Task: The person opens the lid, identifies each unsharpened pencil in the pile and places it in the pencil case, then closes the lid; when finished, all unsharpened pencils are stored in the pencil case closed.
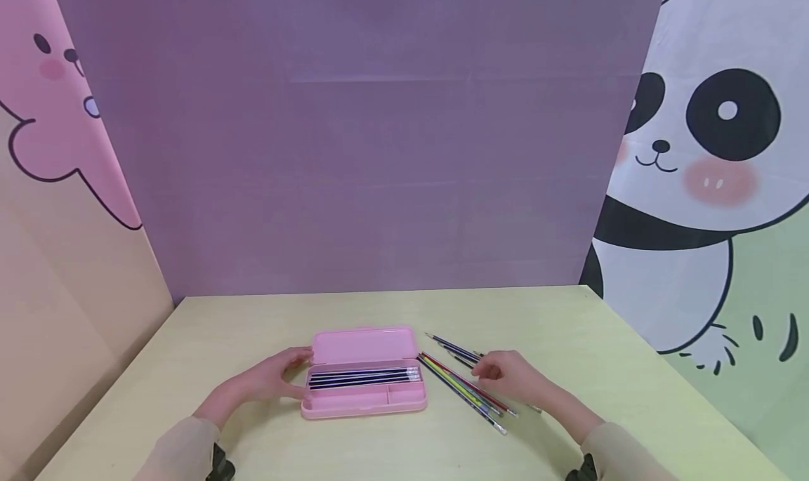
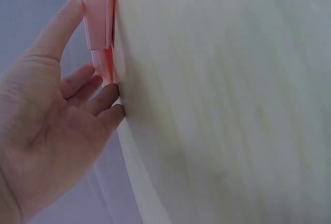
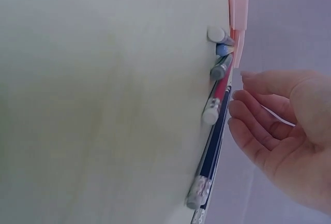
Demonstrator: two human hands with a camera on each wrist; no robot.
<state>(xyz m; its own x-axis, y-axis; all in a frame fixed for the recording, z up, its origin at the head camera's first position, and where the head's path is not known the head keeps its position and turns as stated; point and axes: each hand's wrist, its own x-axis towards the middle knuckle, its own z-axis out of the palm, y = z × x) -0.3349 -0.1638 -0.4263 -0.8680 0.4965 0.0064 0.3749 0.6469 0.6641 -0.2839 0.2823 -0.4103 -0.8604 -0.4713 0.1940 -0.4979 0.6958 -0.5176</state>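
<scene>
Loose coloured pencils (image 1: 460,385) fan beside your pencil case (image 1: 347,395), erasers toward you, likely for easy reach; your left hand (image 1: 275,376), thumb and fingers spread, touches its left end, apparently steadying it. Your right hand (image 1: 510,376), loosely bent, nothing visibly held, hovers by dark pencils (image 1: 455,345); lid (image 1: 363,345) lies back beyond, keeping the compartments reachable.
</scene>
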